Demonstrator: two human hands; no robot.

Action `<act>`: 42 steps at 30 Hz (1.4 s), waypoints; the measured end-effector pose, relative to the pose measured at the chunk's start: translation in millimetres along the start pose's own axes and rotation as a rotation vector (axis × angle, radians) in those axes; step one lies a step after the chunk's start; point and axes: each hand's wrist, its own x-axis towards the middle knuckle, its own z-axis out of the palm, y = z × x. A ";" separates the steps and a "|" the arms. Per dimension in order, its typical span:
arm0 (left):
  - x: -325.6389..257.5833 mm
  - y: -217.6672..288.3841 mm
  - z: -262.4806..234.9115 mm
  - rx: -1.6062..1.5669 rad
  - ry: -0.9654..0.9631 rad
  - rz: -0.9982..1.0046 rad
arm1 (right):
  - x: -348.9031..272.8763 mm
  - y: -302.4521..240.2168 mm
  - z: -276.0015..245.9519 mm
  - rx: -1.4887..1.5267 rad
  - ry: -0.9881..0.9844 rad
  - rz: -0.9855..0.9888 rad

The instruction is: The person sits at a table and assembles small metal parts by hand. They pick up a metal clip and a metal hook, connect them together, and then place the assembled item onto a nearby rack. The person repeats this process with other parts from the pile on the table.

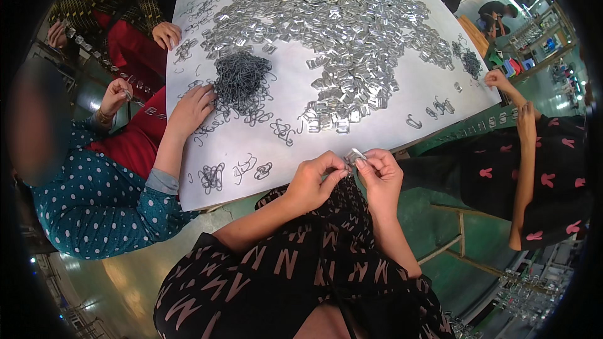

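Observation:
Just off the table's near edge, my two hands meet with their fingertips almost touching. My right hand (383, 176) pinches a small shiny flat metal buckle (355, 155) between thumb and fingers. My left hand (312, 182) is closed in a pinch beside it; what its fingertips hold is too small to make out. Beyond my hands spreads a big heap of similar metal buckles (358, 75). To the left of that heap is a tangled pile of dark bent-wire hooks (244, 81), and loose hooks (211, 177) lie nearer to me.
The white tabletop (295, 163) carries all of this. At the left, a co-worker's hand (193, 110) rests by the hook pile; another person's hand (166, 34) is farther up. On the right a co-worker's hand (496, 80) is at the table corner, near a small hook pile (471, 63).

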 end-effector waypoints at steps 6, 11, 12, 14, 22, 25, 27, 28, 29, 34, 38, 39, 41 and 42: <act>-1.3 -0.6 -1.4 0.054 -0.003 0.001 | -3.5 -2.8 5.8 -0.037 0.032 -0.030; -2.2 -3.5 1.9 0.102 0.004 0.005 | -7.3 -0.3 5.8 -0.074 0.028 -0.006; -2.8 -3.5 2.3 0.112 -0.001 -0.002 | -7.3 1.0 4.9 -0.077 0.019 0.003; -4.0 -3.4 2.9 0.131 -0.011 -0.015 | -7.3 -0.2 5.5 -0.069 0.012 0.007; -4.0 1.8 3.6 0.201 -0.002 0.008 | -7.3 -1.0 2.7 -0.041 -0.014 0.049; -3.5 2.8 1.9 0.252 -0.035 0.003 | -9.4 -0.6 3.7 -0.003 -0.006 0.023; -3.2 1.3 -0.3 0.270 -0.064 0.024 | -10.3 -0.1 2.8 0.004 -0.013 0.014; -3.0 -0.7 -2.7 0.262 -0.080 0.042 | -11.2 -0.9 2.7 -0.011 -0.009 0.011; -2.3 -3.3 -5.6 0.254 -0.097 0.061 | -12.2 -2.4 2.6 -0.025 -0.004 0.009; 9.9 -38.0 -56.3 0.765 0.114 0.211 | -13.7 -1.9 -3.5 -0.083 0.016 -0.041; 13.0 -62.1 -91.2 1.100 0.048 0.187 | -13.1 0.0 -6.6 -0.076 0.014 -0.032; 15.1 -64.1 -93.7 1.101 0.030 0.204 | -13.0 0.2 -7.2 -0.070 0.015 -0.030; 19.4 -66.5 -98.5 1.100 0.002 0.227 | -12.9 -0.7 -7.3 -0.076 0.015 -0.013; 22.7 -67.9 -100.3 1.096 -0.009 0.236 | -12.8 -0.6 -7.8 -0.079 0.018 -0.006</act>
